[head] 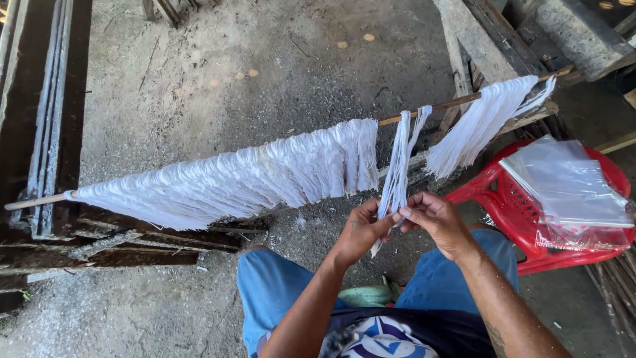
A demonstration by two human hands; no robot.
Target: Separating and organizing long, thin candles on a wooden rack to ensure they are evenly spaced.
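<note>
- Left hand (361,231) and right hand (434,222) both pinch the low end of one thin white bundle (398,166) (it hangs from the stick (437,106)).
- A hard tug could snap the strands or pull them off.
- Right: red basket (523,212) with clear bags (570,182).
- Far: dusty floor (265,66).

Blue knee-length shorts (271,285), dark shirt (424,331) with a white-and-blue printed emblem; bare forearms, a dark tattoo (495,338) on the right one.

Single head-worn view, looking steeply down, close over lap, facing dirt floor (199,86)
</note>
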